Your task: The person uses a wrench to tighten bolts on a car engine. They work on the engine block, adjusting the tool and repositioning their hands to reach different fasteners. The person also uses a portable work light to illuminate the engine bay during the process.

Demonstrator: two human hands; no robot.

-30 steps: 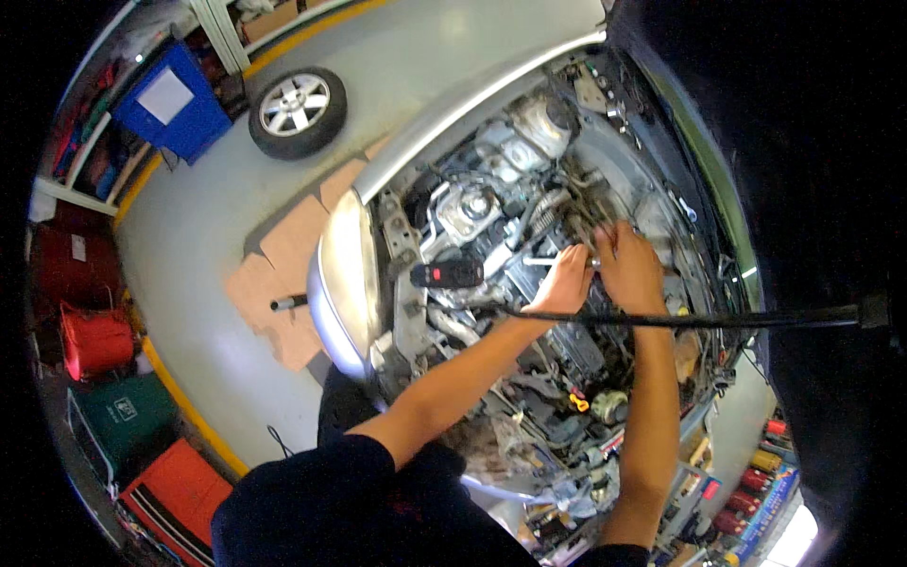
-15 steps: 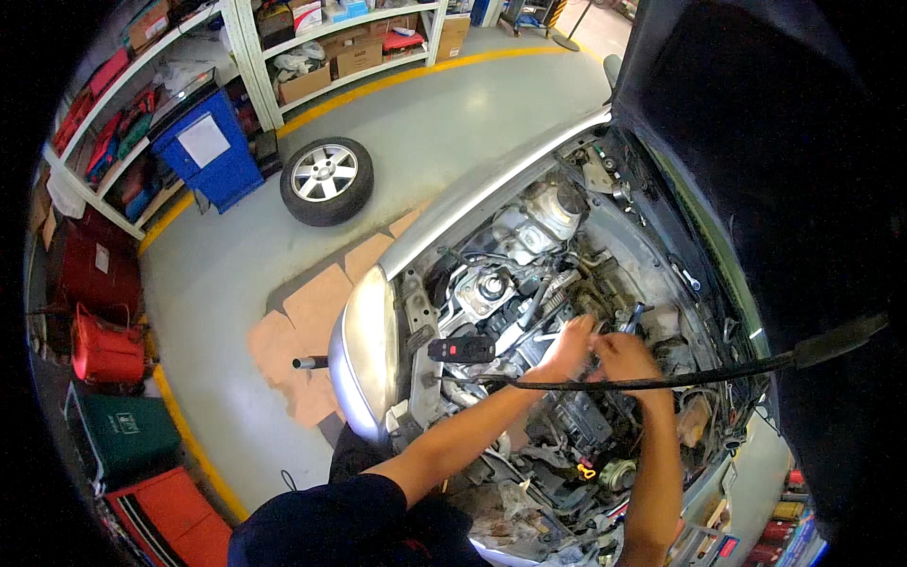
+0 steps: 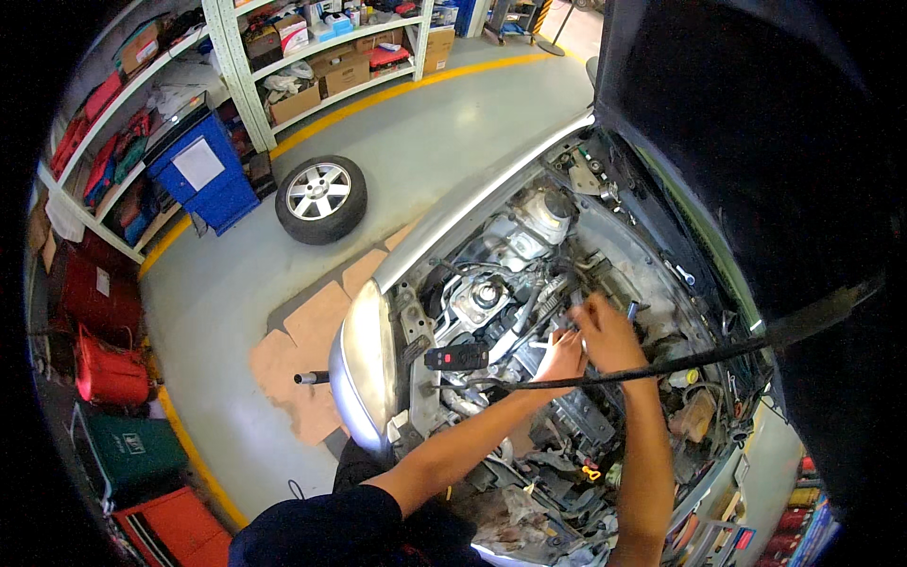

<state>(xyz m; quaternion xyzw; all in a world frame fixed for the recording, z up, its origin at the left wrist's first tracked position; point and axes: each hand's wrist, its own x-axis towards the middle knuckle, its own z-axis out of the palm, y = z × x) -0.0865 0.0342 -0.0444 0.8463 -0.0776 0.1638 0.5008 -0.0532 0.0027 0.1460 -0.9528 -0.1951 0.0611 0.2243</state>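
Both my hands are over the middle of a car's engine bay (image 3: 578, 416). My left hand (image 3: 564, 359) is closed, its fingers bent round something I cannot make out; a pale, thin piece shows beside them. Just right of it and a little farther in, my right hand (image 3: 609, 335) reaches down among the engine parts, its fingertips smeared by motion. A blue-grey cylindrical piece (image 3: 632, 309) stands just beyond that hand. Across my forearms runs a thin black rod (image 3: 652, 374). What lies under my fingers is hidden.
A black device with a red button (image 3: 456, 356) lies by the headlight (image 3: 364, 364). The raised hood (image 3: 737, 142) is at the right. A yellow loop handle (image 3: 591, 472) shows near me. On the floor are a wheel (image 3: 321, 199) and cardboard (image 3: 312, 321); shelves (image 3: 236, 76) stand behind.
My right hand has moved farther into the bay, away from me. My left hand stays close to where it was, still closed. The whole view has shifted slightly.
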